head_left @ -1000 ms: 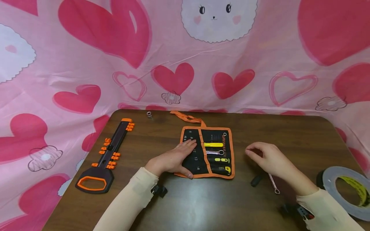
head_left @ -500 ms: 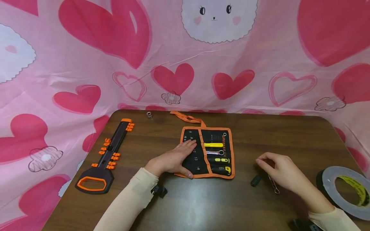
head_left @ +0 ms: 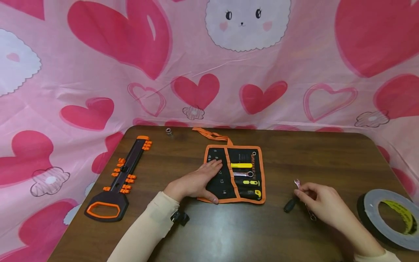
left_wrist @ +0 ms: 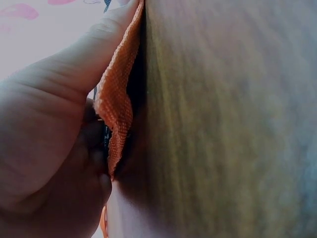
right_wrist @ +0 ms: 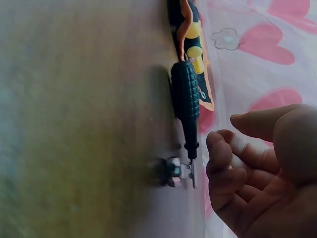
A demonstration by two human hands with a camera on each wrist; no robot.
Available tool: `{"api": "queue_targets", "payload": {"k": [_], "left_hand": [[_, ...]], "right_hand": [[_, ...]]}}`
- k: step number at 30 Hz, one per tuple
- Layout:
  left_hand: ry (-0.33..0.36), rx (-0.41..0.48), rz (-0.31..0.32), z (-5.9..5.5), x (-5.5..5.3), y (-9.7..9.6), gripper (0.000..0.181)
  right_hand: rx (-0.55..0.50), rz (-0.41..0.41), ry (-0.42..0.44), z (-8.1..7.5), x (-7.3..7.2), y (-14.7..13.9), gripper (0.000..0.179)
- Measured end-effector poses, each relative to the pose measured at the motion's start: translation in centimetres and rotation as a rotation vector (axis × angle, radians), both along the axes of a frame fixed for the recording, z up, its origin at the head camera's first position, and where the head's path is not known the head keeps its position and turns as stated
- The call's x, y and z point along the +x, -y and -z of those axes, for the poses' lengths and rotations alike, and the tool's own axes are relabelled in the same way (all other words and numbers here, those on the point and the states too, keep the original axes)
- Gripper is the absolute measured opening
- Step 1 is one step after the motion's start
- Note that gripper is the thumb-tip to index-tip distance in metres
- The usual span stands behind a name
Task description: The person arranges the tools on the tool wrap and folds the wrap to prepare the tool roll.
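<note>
my left hand [head_left: 194, 181] lies across the pouch [head_left: 227, 187], fingers straight, thumb at its near edge, around the middle of the desk [head_left: 248, 233]. my right hand [head_left: 322, 202] is over the wrench [head_left: 297, 183], thumb and forefinger apart, gripping nothing. the wrench lies between the pouch and the tape [head_left: 371, 209], toward the desk's right edge, just beside the screwdriver [head_left: 289, 206]. i judge this is the picking-up step; the next move calls for lowering my fingertips and pinching the shank without nudging the screwdriver.
</note>
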State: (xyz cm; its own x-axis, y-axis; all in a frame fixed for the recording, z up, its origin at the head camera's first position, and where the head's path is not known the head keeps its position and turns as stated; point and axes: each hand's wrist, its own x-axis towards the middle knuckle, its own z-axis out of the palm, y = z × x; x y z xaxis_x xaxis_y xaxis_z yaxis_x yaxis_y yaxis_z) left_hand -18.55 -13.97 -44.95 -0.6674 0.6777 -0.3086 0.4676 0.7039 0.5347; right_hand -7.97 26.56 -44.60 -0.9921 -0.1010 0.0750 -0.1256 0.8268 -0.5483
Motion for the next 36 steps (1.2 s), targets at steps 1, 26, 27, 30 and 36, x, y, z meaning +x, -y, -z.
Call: {"api": "queue_targets", "payload": {"k": [1, 26, 27, 30, 36], "left_hand": [[0.001, 0.000, 0.000, 0.0, 0.0, 0.0, 0.123], [-0.002, -0.003, 0.009, -0.3, 0.1, 0.0, 0.124], [-0.004, -0.004, 0.010, -0.2, 0.1, 0.0, 0.124], [-0.009, -0.005, 0.013, -0.2, 0.1, 0.0, 0.123], [-0.011, -0.015, 0.016, -0.1, 0.1, 0.0, 0.125]], "right_hand": [[0.000, 0.008, 0.011, 0.1, 0.1, 0.0, 0.009], [0.059, 0.082, 0.159, 0.6, -0.7, 0.6, 0.026], [0.056, 0.082, 0.163, 0.6, -0.8, 0.6, 0.026], [0.046, 0.080, 0.173, 0.6, -0.9, 0.6, 0.027], [0.026, 0.089, 0.231, 0.5, -1.3, 0.3, 0.030]]}}
